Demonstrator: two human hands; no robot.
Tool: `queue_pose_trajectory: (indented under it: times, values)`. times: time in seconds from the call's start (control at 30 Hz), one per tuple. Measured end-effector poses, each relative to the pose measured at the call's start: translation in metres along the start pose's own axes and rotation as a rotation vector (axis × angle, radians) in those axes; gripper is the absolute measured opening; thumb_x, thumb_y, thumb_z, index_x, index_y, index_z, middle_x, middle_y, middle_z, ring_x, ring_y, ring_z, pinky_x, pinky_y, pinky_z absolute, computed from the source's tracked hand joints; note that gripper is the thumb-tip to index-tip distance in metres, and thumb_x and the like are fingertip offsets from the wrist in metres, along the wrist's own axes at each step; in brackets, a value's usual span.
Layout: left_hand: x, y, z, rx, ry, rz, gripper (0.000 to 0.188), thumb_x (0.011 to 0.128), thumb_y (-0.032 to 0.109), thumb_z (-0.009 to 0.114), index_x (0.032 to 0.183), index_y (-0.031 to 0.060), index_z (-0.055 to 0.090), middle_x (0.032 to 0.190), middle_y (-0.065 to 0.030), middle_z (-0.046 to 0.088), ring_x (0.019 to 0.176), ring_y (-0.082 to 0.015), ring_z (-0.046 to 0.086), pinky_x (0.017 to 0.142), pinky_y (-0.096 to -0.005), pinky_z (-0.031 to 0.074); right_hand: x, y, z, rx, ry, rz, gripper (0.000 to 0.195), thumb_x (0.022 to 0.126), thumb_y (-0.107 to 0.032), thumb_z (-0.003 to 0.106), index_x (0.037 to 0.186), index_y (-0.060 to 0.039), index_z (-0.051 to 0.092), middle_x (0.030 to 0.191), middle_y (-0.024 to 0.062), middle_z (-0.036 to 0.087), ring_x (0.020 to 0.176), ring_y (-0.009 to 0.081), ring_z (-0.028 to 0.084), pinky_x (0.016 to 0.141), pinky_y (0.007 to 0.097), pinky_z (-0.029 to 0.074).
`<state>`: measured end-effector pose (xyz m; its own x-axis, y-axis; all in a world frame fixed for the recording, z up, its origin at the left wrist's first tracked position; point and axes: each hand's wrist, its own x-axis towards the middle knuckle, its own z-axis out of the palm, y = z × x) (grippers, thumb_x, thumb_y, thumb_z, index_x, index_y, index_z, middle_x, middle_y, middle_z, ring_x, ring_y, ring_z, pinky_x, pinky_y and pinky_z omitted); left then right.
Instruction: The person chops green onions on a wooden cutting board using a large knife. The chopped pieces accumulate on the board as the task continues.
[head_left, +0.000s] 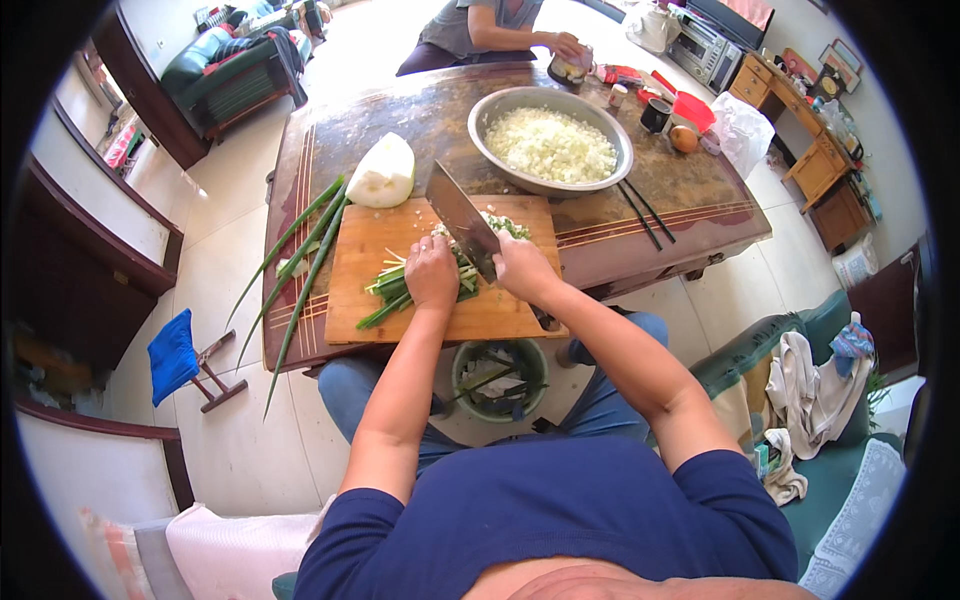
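My right hand (523, 264) grips a broad cleaver (459, 212), its blade slanting up and to the left over the wooden cutting board (352, 255). My left hand (433, 271) presses down on a bunch of cut green onion stalks (391, 289) close beside the blade. Chopped green onion (510, 225) lies behind the cleaver, partly hidden by it. A large cut piece of pale white vegetable (383, 171) rests at the board's far left corner. Whole green onions (304, 259) hang over the table's left edge.
A metal basin (627, 154) of diced pale vegetable (551, 144) stands behind the board, with black chopsticks (646, 213) at its right. A bin (459, 397) holding scraps sits between my knees. Across the table (600, 266), another person's hand (564, 45) touches a jar (568, 69).
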<state>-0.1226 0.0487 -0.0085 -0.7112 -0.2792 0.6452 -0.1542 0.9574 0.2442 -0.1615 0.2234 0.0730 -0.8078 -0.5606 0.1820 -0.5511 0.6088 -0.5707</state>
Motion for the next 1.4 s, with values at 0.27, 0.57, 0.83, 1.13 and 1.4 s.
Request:
queue_pose_trajectory:
  times: [0.27, 0.57, 0.83, 1.13, 1.4]
  values:
    - [0.0, 0.002, -0.001, 0.003, -0.013, -0.02, 0.011, 0.087, 0.01, 0.062, 0.097, 0.0064, 0.06, 0.094, -0.0122, 0.063, 0.093, -0.0327, 0.064, 0.081, -0.044, 0.054, -0.022, -0.034, -0.071, -0.204, -0.319, 0.051, 0.023, 0.092, -0.011, 0.057, 0.108, 0.0046, 0.058, 0.096, 0.0288, 0.071, 0.096, 0.0465, 0.069, 0.085, 0.0555, 0.055]
    - [0.005, 0.006, -0.009, -0.026, -0.092, 0.011, 0.014, 0.082, 0.008, 0.064, 0.096, 0.0063, 0.061, 0.096, -0.0125, 0.064, 0.095, -0.034, 0.063, 0.081, -0.045, 0.053, -0.004, -0.03, -0.001, -0.263, -0.217, 0.04, 0.024, 0.088, -0.005, 0.055, 0.11, 0.0045, 0.058, 0.093, 0.0286, 0.073, 0.091, 0.0436, 0.073, 0.082, 0.0524, 0.058]
    - [0.001, -0.001, 0.002, -0.047, 0.002, -0.073, 0.017, 0.085, 0.008, 0.062, 0.101, 0.0058, 0.059, 0.098, -0.0134, 0.064, 0.097, -0.0341, 0.064, 0.083, -0.0455, 0.054, -0.023, -0.013, -0.034, -0.128, -0.13, 0.088, 0.023, 0.095, -0.015, 0.06, 0.11, 0.0026, 0.056, 0.092, 0.0319, 0.069, 0.094, 0.0497, 0.067, 0.084, 0.0584, 0.051]
    - [-0.005, 0.0, -0.003, -0.038, -0.057, -0.053, 0.012, 0.083, 0.008, 0.063, 0.094, 0.0058, 0.057, 0.098, -0.0125, 0.064, 0.095, -0.0349, 0.063, 0.081, -0.0456, 0.053, -0.017, -0.058, -0.063, -0.247, -0.475, 0.133, 0.02, 0.09, -0.006, 0.052, 0.105, 0.0051, 0.059, 0.097, 0.0297, 0.071, 0.095, 0.0435, 0.072, 0.083, 0.053, 0.057]
    - [-0.001, 0.004, -0.002, -0.057, 0.015, -0.006, 0.024, 0.086, 0.009, 0.061, 0.109, 0.0035, 0.062, 0.098, -0.0158, 0.064, 0.093, -0.0364, 0.064, 0.08, -0.0467, 0.054, -0.011, -0.018, 0.0, -0.2, -0.16, 0.017, 0.02, 0.086, -0.004, 0.056, 0.104, 0.004, 0.056, 0.09, 0.0283, 0.072, 0.089, 0.0433, 0.073, 0.08, 0.0525, 0.058]
